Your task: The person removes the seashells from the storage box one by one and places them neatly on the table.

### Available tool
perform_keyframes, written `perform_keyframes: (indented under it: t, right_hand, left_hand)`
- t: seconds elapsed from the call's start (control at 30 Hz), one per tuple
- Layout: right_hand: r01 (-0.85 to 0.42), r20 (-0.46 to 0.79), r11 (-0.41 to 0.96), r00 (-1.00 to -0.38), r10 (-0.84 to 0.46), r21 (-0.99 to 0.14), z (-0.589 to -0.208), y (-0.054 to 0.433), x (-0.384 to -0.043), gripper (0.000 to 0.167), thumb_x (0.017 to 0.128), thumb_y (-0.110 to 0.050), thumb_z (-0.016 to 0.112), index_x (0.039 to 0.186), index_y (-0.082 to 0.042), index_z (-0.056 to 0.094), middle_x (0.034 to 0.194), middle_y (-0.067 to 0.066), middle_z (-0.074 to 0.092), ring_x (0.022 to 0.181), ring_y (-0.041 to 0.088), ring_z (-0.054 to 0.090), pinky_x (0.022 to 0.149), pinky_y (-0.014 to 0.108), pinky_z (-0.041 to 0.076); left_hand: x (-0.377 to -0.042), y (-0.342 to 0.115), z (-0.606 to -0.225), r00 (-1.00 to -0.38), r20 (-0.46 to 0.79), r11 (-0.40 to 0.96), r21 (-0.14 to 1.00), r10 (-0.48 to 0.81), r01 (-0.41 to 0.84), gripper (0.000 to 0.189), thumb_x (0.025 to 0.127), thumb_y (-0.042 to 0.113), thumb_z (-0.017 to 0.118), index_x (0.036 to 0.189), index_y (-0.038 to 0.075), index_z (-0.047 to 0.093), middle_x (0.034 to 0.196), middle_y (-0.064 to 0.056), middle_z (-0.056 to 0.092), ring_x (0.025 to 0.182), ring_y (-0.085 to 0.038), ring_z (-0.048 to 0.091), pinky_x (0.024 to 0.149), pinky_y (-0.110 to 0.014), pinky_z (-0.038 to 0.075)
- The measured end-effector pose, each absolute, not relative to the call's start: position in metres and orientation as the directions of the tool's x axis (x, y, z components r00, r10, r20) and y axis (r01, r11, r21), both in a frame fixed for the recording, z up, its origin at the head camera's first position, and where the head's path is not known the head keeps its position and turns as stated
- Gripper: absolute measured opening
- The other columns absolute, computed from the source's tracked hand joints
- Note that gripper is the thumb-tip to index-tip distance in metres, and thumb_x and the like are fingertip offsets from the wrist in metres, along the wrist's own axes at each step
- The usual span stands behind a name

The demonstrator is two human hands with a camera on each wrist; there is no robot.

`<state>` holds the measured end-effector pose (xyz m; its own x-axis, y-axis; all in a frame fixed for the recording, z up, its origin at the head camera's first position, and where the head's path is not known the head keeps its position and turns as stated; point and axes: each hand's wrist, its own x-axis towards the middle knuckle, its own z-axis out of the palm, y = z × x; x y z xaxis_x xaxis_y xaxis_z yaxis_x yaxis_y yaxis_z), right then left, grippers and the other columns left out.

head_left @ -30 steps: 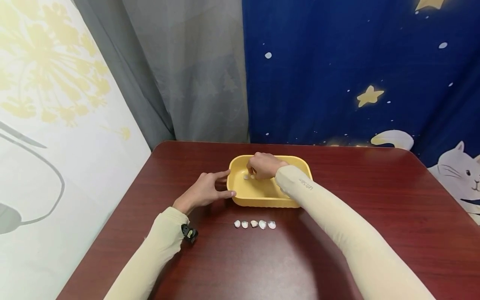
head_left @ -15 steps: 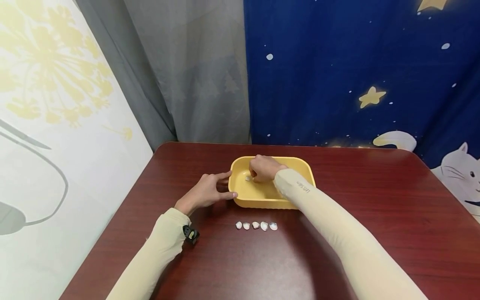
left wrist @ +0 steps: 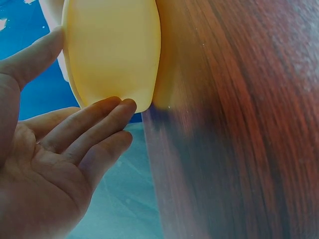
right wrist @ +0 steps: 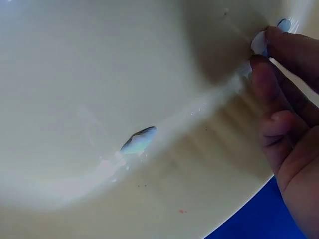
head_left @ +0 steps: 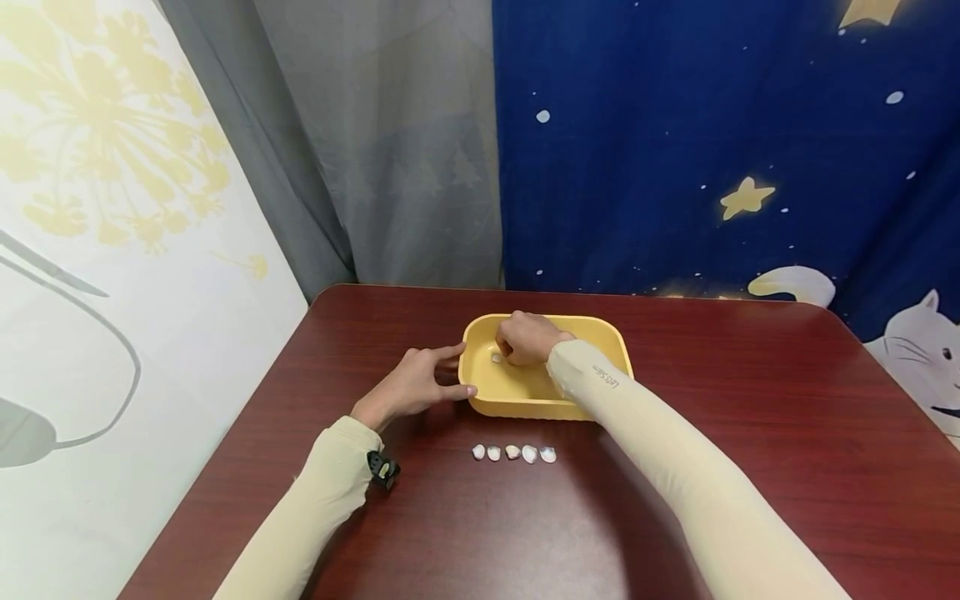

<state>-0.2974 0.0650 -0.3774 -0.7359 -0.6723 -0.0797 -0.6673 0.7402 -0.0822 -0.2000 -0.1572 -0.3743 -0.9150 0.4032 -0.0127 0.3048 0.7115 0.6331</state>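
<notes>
My right hand (head_left: 527, 338) reaches down inside a yellow plastic tub (head_left: 532, 408). Its thumb and finger pinch a small white seashell (right wrist: 259, 44) near the tub's inner wall, seen in the right wrist view. A second shell (right wrist: 138, 140) lies apart on the tub floor, and a third shell (right wrist: 284, 25) shows just beyond the fingertips. At the tub's left end is my left hand (head_left: 412, 383), thumb and index finger spread to the two corners. In the left wrist view its straight fingers (left wrist: 94, 124) touch the outside of the yellow wall.
In front of the tub, several small seashells (head_left: 512, 452) lie in a row on the dark red wooden table (head_left: 465, 533). Grey and blue curtains (head_left: 645, 167) hang behind the table's far edge. A white patterned wall (head_left: 150, 333) stands on the left.
My right hand has gone slightly lower in the tub, and its fingers have closed on a shell that showed by the fingertips. My left hand stays at the tub's end.
</notes>
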Motion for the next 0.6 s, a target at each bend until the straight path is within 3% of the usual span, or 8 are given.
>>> perform_keyframes:
  t: [0.23,0.43,0.6]
  right_hand:
    - [-0.648,-0.070,0.761,-0.758,-0.649,-0.041,-0.3773,0.0607,-0.2969,0.010,0.088,-0.022,0.076,0.088,-0.014,0.071,0.076,-0.001,0.062,0.071,0.015,0.055,0.066,0.029,0.047]
    - [-0.641,-0.077,0.767,-0.764,-0.640,-0.022,-0.3784,0.0570,-0.2973,0.012,0.090,-0.026,0.076,0.082,-0.017,0.076,0.078,-0.002,0.070,0.071,0.015,0.059,0.066,0.031,0.052]
    - [-0.651,-0.076,0.759,-0.756,-0.650,-0.009,-0.3781,0.0564,-0.2976,0.004,0.089,-0.022,0.076,0.089,-0.018,0.078,0.084,-0.002,0.072,0.076,0.015,0.062,0.073,0.033,0.056]
  left_hand:
    - [-0.1993,-0.1568,-0.3744,-0.912,-0.014,0.707,0.636,0.409,0.308,0.084,0.085,0.044,0.079,0.153,0.009,0.043,0.131,-0.006,0.070,0.126,-0.019,0.064,0.108,-0.041,0.050]
    - [-0.2003,-0.1570,-0.3742,-0.913,-0.013,0.712,0.630,0.408,0.309,0.085,0.084,0.045,0.079,0.152,0.009,0.043,0.132,-0.005,0.069,0.126,-0.018,0.064,0.108,-0.040,0.050]
    - [-0.2000,-0.1585,-0.3737,-0.915,-0.018,0.715,0.630,0.402,0.302,0.085,0.084,0.046,0.079,0.153,0.010,0.043,0.133,-0.006,0.069,0.126,-0.019,0.064,0.108,-0.041,0.050]
